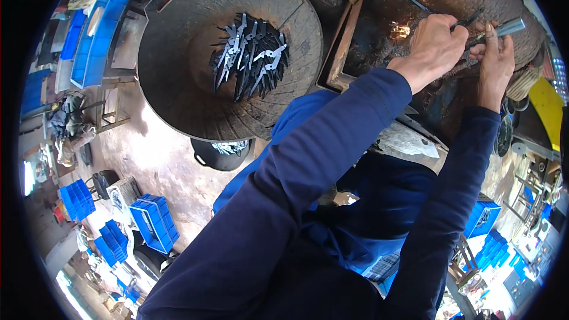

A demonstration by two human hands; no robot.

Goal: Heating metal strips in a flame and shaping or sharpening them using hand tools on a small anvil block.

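L hand [435,44] is well right of the big basin [172,83], over the dark, wood-edged tray [345,44] just beside the basin's R side. Its fingers are curled & clamped on a dark piece [472,18], which sticks out past the knuckles; undersides hidden, so can't tell exact grip. R hand [496,65] is further right of the basin, close beside L hand. Its thumb & fingers are together on a grey bar [512,26] pointing away from the basin. Can't tell if bar & dark piece touch.

Both pieces thus sit well right of the basin, abt level w/ its upper half. Btwn the hands & basin, nearer the hands: a small bright orange spot [399,31] in the tray, plus a thin bluish rod [415,1] up & right of it.

In the basin, R of its middle: heap of metal pcs [252,56], mostly black, some silvery on top, lying every which way. Just below basin: small black pan [204,157] w/ silvery pcs [231,147]. Left of basin: long blue crate [98,41]. Below-left of it, on floor [189,192]: another blue bin [155,225]. Far right of basin: yellow panel [545,109].
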